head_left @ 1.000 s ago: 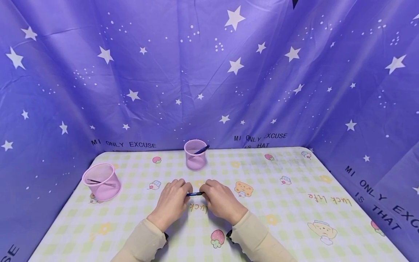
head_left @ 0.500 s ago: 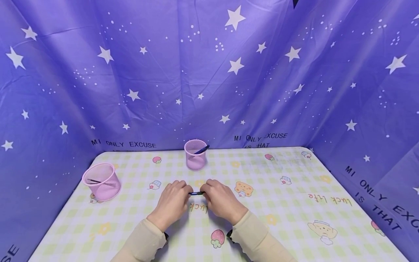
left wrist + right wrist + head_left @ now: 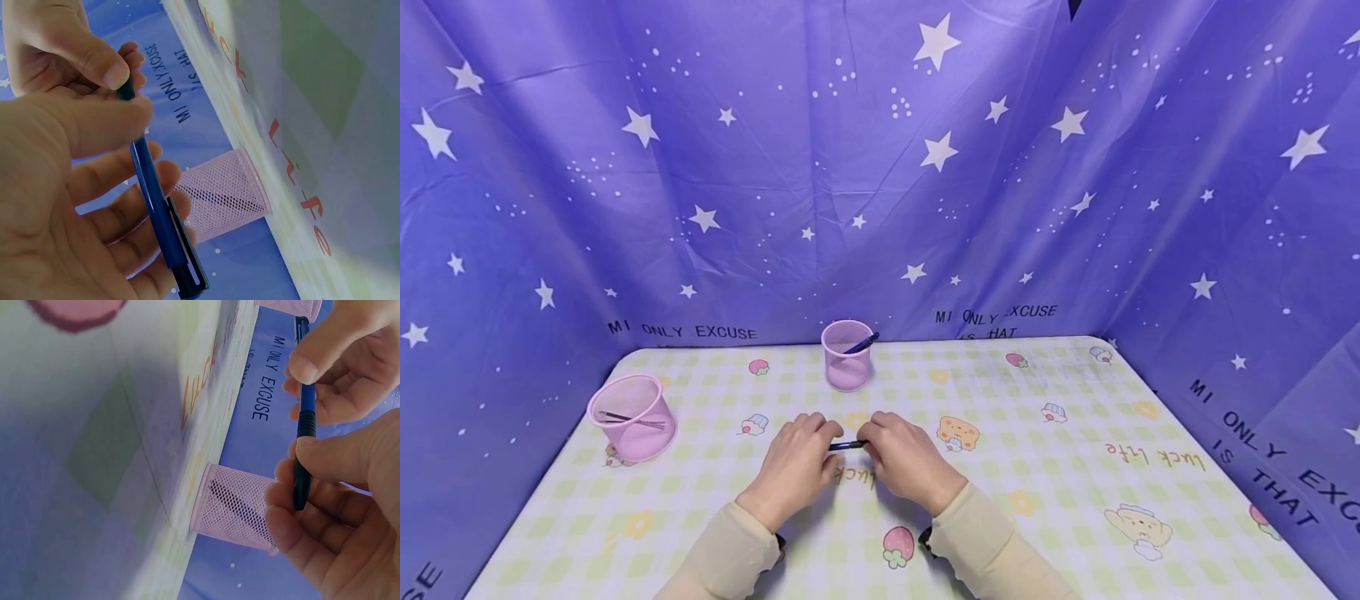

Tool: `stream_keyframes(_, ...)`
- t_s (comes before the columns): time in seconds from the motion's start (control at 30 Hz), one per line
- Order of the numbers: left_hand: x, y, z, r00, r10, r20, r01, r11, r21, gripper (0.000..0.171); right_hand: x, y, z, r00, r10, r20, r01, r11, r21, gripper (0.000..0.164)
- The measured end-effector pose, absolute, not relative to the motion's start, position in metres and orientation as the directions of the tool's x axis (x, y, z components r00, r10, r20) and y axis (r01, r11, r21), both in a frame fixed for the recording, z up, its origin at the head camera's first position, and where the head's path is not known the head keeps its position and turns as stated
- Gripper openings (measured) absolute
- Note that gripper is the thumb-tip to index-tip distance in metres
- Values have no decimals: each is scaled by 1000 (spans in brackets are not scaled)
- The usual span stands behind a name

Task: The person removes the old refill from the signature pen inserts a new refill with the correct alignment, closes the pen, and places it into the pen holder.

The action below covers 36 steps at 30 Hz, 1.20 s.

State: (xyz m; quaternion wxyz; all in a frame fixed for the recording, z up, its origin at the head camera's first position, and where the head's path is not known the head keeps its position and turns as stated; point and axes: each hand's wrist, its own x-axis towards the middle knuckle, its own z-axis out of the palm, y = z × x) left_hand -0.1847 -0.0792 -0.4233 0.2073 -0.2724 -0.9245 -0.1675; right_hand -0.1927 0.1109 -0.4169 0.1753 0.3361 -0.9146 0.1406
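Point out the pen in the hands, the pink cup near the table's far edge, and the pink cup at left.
Blue pen [image 3: 155, 200], left wrist view, on its blue barrel.
Far pink cup [image 3: 847, 369], head view, on its front wall.
Left pink cup [image 3: 644, 437], head view, on its outer wall.

Head view: pen [image 3: 846, 446] ends hidden by left hand [image 3: 793, 460], right hand [image 3: 904, 458] — sleeves [image 3: 724, 552] cut off at bottom edge.

From my remote station I record a table [image 3: 1060, 475], its surface green-and-white checked with cartoon prints, across the lower frame. One pink mesh pen holder [image 3: 646, 437] stands at lower left; a second pink mesh pen holder [image 3: 849, 375] stands near mid-frame.
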Motion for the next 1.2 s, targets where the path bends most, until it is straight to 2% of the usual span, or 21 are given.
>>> stream_keyframes(0.37, -184, -79, -422, -763, 421, 490, 571, 794, 208, 27, -191, 109, -416, -721, -570, 394, -664, 732, -155, 12)
stream_keyframes(0.8, -182, -78, -422, -776, 456, 436, 564, 811, 155, 13, -191, 109, -416, -710, -574, 409, -670, 729, -139, 11)
stream_keyframes(1.2, -181, -78, -423, -774, 472, 423, 569, 811, 137, 17, -191, 110, -417, -714, -568, 411, -666, 731, -147, 12)
